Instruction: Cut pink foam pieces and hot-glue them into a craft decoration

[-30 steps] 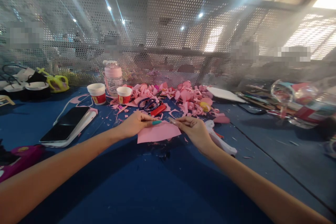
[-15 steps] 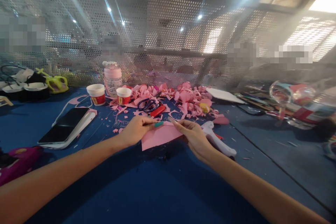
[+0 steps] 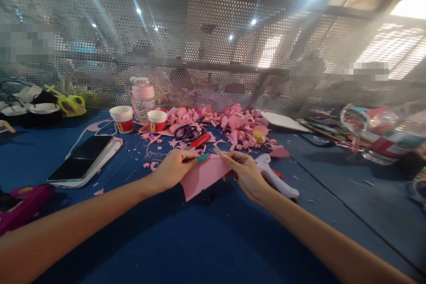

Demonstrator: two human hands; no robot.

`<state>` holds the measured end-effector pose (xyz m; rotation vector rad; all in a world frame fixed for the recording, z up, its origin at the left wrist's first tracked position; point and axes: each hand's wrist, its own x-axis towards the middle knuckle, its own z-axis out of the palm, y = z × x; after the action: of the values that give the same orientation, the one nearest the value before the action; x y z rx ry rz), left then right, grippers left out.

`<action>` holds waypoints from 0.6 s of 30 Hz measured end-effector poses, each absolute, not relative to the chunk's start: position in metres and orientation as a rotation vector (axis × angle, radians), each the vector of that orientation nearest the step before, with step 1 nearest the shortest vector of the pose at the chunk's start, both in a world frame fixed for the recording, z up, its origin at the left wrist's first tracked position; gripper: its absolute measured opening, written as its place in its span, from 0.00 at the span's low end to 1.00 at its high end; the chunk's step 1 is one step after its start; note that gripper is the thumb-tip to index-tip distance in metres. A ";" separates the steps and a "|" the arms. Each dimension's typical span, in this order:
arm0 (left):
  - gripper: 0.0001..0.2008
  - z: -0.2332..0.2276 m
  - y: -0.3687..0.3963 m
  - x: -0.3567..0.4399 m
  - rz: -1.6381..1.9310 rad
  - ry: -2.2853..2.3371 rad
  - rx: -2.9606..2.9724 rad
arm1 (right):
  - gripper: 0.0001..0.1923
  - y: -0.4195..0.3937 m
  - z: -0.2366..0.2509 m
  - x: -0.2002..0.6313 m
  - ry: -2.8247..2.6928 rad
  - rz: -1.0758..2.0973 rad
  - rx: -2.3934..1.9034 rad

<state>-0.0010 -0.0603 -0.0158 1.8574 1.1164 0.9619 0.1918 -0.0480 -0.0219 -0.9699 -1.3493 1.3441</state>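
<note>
A pink paper sheet [image 3: 202, 175] is held just above the blue table [image 3: 206, 239] between both my hands. My left hand [image 3: 173, 166] pinches its upper left edge, the thumb with a teal nail lying on top. My right hand [image 3: 244, 168] grips the sheet's right edge with fingers closed. The sheet tilts, its lower corner pointing toward me. Beyond my hands lie scissors [image 3: 188, 132] with dark handles and a red tool [image 3: 200, 139].
A heap of pink paper scraps [image 3: 233, 126] spreads behind the hands. A white glue gun [image 3: 276, 179] lies right of my right hand. A phone [image 3: 83, 163], two paper cups [image 3: 124, 118], a pink bottle [image 3: 143, 97] and a perforated metal screen [image 3: 213, 53] stand at left and behind.
The pink sheet has been lifted and turned, its lower corner swinging toward me. Both hands shifted slightly nearer and kept their grip.
</note>
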 end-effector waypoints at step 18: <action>0.17 -0.018 -0.059 -0.001 0.793 0.969 1.594 | 0.17 -0.051 -0.022 0.188 -1.654 1.186 -1.030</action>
<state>-0.0008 -0.0586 -0.0179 1.5942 0.9686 0.7934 0.1885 -0.0507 -0.0215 -1.0304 -1.6540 1.1861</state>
